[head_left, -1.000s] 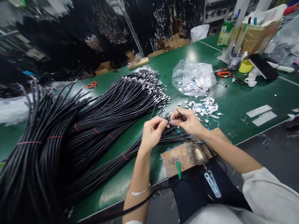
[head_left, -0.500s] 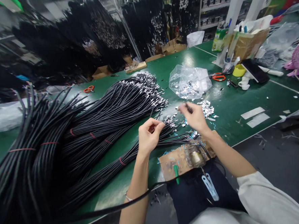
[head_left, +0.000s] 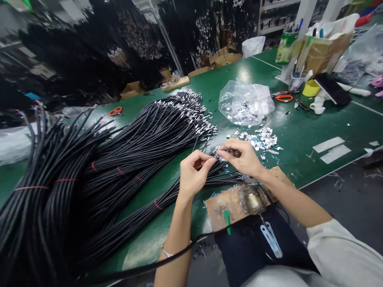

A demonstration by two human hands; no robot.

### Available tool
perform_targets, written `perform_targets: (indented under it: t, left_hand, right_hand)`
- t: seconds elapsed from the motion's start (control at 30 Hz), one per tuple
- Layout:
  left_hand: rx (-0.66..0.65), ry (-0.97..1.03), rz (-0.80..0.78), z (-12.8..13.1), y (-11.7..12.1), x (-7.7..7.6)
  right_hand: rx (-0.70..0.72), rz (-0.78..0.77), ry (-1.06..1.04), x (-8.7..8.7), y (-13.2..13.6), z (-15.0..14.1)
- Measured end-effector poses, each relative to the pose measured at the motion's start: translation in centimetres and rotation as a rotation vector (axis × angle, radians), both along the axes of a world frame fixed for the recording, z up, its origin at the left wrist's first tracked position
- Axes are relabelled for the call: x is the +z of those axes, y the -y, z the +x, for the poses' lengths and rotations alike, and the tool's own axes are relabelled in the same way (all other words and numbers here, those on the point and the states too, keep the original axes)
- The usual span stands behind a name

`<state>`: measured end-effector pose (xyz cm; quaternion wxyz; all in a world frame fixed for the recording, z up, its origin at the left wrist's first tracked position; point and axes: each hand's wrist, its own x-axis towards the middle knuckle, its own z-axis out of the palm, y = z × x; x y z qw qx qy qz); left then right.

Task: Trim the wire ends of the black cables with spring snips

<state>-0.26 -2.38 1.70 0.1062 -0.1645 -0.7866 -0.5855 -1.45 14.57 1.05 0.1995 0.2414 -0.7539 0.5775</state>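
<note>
My left hand [head_left: 193, 171] is closed in a pinch over the tips of a tied bundle of black cables [head_left: 175, 194], apparently on the end of one cable. Fingertip to fingertip with it is my right hand [head_left: 242, 160], also pinched, a small dark object partly showing inside its fingers. The stripped wire tips are mostly covered by both hands. Just below, a worn wooden board [head_left: 221, 208] carries a metal fixture [head_left: 251, 200] and a green-handled piece [head_left: 227, 221]. One thick black cable [head_left: 153, 265] runs across my left forearm.
Large tied cable bundles [head_left: 139, 138] fill the left side. White and blue scraps [head_left: 262, 139] lie beyond my right hand, near a clear plastic bag [head_left: 244, 101]. Orange-handled scissors [head_left: 284, 96], a phone [head_left: 332, 89] and a pen holder [head_left: 286, 46] stand at the right.
My right hand has come left and slightly down from near the scraps to meet my left hand's fingertips. My left hand stays in nearly the same place, still pinched.
</note>
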Motion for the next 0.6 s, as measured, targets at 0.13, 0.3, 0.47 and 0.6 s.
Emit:
perform_targets:
  t: [0.13, 0.3, 0.47, 0.6]
  left_hand:
    - [0.01, 0.023, -0.005, -0.11, 0.0, -0.22]
    - [0.005, 0.04, -0.034, -0.22, 0.23, -0.27]
    - [-0.034, 0.037, -0.08, -0.13, 0.39, -0.13]
    - [-0.029, 0.045, -0.074, -0.09, 0.39, -0.09]
  right_hand:
    - [0.004, 0.022, -0.015, 0.25, 0.02, 0.25]
    - [0.047, 0.076, 0.01, 0.19, 0.12, 0.38]
    - [0.035, 0.018, 0.038, 0.12, 0.01, 0.3]
    - [0.04, -0.007, 0.032, 0.37, -0.25, 0.33]
